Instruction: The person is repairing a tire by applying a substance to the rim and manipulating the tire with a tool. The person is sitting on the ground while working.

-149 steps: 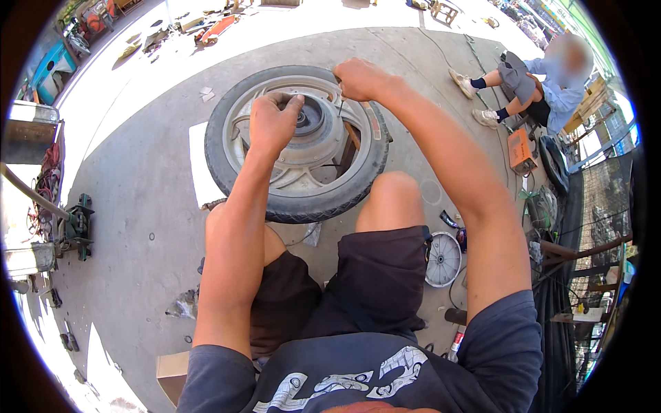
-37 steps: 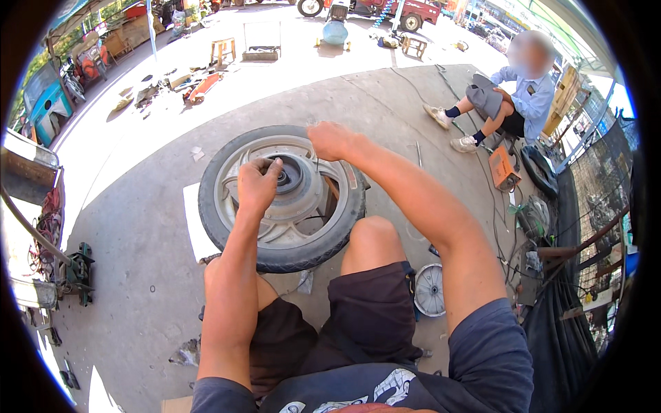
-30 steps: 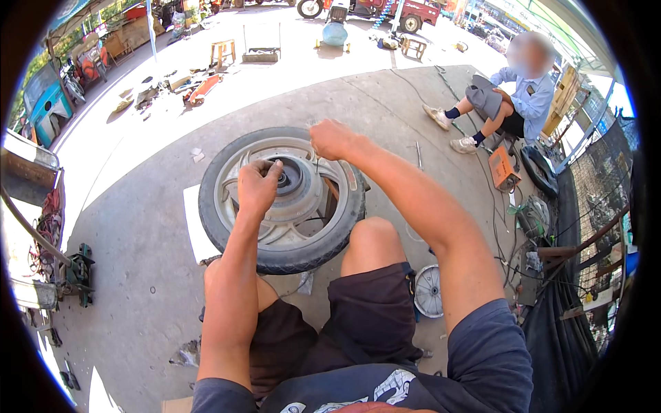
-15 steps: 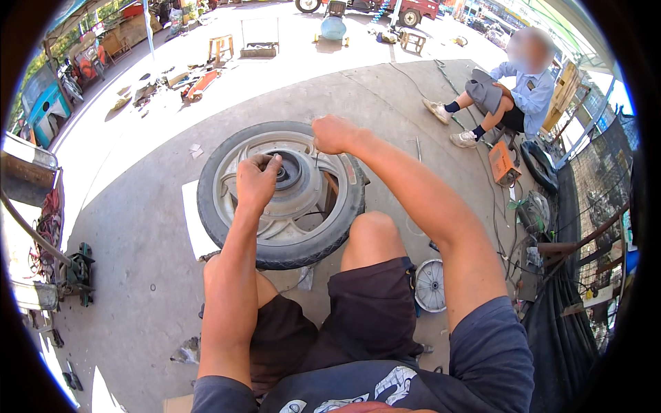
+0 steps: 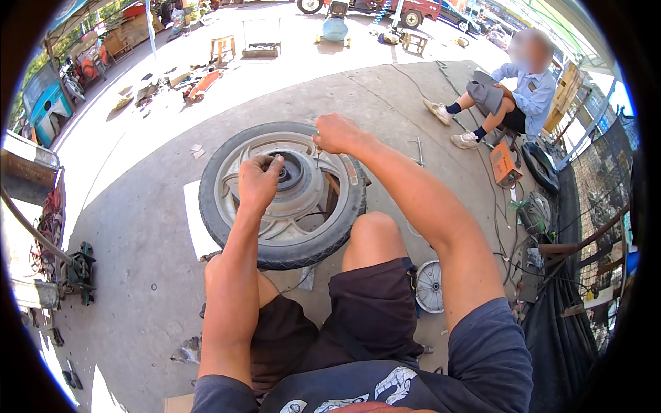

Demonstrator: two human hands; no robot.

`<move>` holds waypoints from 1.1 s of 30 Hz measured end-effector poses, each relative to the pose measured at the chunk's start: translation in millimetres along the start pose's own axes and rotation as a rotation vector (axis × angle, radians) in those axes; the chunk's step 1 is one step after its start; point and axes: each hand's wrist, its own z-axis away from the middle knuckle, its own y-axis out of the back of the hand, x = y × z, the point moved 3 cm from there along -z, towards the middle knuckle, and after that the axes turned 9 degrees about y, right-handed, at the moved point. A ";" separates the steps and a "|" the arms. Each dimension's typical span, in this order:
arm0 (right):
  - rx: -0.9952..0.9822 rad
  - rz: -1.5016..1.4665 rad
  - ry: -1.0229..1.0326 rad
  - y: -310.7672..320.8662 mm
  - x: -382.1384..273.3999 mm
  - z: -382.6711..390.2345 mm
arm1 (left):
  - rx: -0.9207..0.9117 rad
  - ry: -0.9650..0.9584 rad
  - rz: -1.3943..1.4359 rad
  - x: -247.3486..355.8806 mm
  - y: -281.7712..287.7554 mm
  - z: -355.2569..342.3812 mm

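We count one cast-spoke motorcycle wheel (image 5: 297, 201), two hands over it, one grey disc (image 5: 429, 286) nearby. Wheel sits lower in our view than five seconds ago. It's under both sets of fingers: left hand (image 5: 257, 182) bunched at the hub (image 5: 295, 172), right hand (image 5: 335, 133) curled above the rim (image 5: 281, 141); can't tell what either's gripping.
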 end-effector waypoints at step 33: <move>0.649 -0.970 -0.106 -67.1 -4.5 19.8 | -0.274 0.461 0.752 -21.9 -9.2 -8.9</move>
